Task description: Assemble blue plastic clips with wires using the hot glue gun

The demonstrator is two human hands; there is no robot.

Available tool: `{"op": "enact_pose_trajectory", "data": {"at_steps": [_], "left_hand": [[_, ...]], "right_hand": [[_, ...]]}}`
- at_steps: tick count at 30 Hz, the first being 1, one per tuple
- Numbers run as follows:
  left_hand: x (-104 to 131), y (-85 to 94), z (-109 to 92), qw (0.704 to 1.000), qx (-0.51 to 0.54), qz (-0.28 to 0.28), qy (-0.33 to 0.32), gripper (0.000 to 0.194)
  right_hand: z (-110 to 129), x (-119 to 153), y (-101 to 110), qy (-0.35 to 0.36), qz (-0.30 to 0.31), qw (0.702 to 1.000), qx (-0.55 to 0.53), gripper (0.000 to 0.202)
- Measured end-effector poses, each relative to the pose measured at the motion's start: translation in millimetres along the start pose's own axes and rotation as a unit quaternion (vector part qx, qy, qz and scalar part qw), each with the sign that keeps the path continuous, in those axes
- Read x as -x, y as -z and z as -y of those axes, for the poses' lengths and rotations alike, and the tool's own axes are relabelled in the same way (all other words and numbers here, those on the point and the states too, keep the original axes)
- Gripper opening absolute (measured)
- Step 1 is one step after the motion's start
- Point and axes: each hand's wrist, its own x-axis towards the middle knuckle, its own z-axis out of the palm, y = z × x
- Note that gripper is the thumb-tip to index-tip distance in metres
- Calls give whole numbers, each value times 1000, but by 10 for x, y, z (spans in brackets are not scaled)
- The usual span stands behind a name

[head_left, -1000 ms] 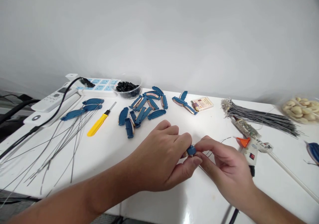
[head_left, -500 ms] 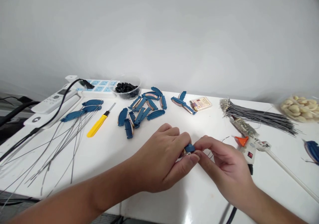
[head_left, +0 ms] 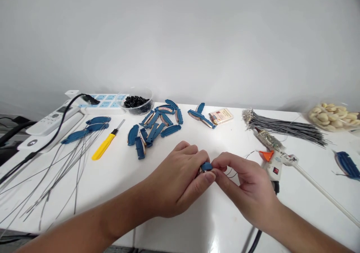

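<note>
A small curved blue plastic piece [head_left: 206,166] is pinched between the thumb and fingers of my left hand [head_left: 182,179], which covers most of it. The thumb and forefinger of my right hand [head_left: 244,185] are pressed together at the piece's right end. A thin dark wire [head_left: 248,155] curves out from behind those right fingers; its end at the fingertips is hidden. Past my hands lies a pile of similar blue pieces [head_left: 152,131], some with printed labels. Several more [head_left: 201,115] rest beside a small printed box [head_left: 221,116].
A yellow-handled screwdriver [head_left: 105,145], wired blue pieces [head_left: 97,127] and a power strip [head_left: 105,102] are on the left. Black bits fill a clear tub [head_left: 137,103]. To the right are a wire bundle [head_left: 287,127], a glue gun [head_left: 274,168] and a bowl of pale shells [head_left: 332,116].
The whole view has shifted, so the table items and both hands appear farther left. My hands keep the same grip on the blue piece and show little movement of their own.
</note>
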Motion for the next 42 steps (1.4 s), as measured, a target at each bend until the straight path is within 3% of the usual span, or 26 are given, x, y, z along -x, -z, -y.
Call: {"op": "enact_pose_trajectory", "data": {"at_steps": [42], "left_hand": [[-13,6,23,999,-22,23,1,26]], "right_hand": [[-21,-13,-7,-5,8,1000,-5,13]]}}
